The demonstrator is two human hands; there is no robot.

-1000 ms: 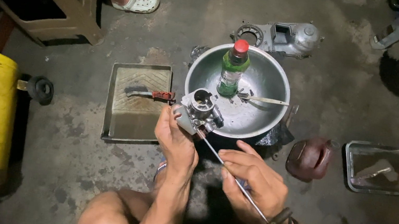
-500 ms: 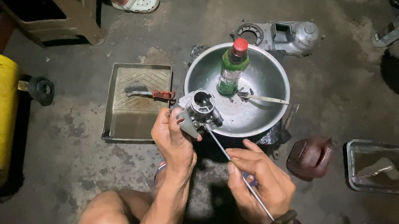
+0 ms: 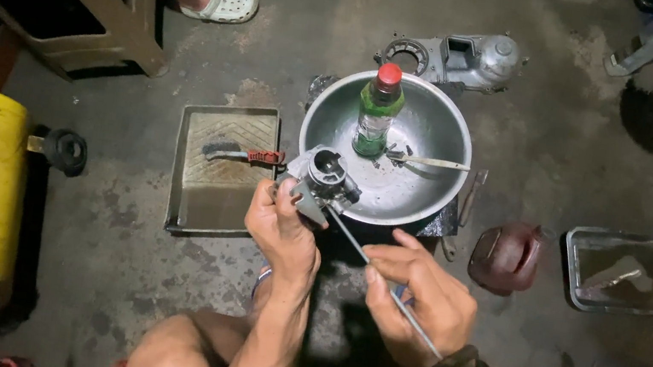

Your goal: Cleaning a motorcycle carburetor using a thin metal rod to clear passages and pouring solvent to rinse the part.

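Carburetor (image 3: pixel 324 178) sits mid-frame over the near rim of the steel bowl (image 3: pixel 446 132), my left hand (image 3: pixel 282 229) curled tight around it. My right hand (image 3: pixel 414 290) pinches a thin rod (image 3: pixel 352 243); pushed crooked, I judge it could slip or bend.

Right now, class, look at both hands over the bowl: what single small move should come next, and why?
Probably a small turn of the thin metal rod by the right hand. Its tip already sits against the carburettor, which the left hand grips at the edge of the steel bowl. The contact point is too small to see clearly, so go gently.
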